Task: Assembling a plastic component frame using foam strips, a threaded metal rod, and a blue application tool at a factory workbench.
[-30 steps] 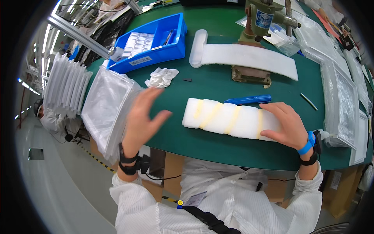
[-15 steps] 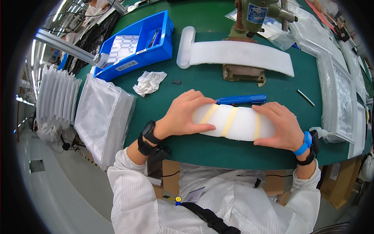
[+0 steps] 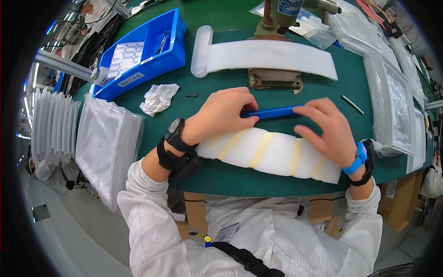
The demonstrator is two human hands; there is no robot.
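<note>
A blue marker pen [image 3: 273,112] lies level between my hands. My left hand [image 3: 224,114] is closed around its left end, thumb against fingertips. At the pen's other end, my right hand [image 3: 326,131] has its fingertips touching or just beside the tip, with thumb and fingers apart. Just below both hands, a white foam strip [image 3: 237,150] with slanted pale-yellow bands rests on the green table. My right hand's lower edge covers a bit of its upper right. Across the table, another long white foam piece [image 3: 272,56] lies over a metal press base [image 3: 275,79].
A blue divided bin [image 3: 143,78] stands at back left, near crumpled white tissue [image 3: 159,98] and a small dark piece [image 3: 191,95]. Bagged parts [image 3: 108,143] stack at left. A thin metal rod [image 3: 352,105] and plastic-wrapped frames [image 3: 390,106] lie at right.
Both hands have let go of the foam strip, which now lies longer and flatter on the table. They moved up to the marker pen, and my left hand took hold of it.
</note>
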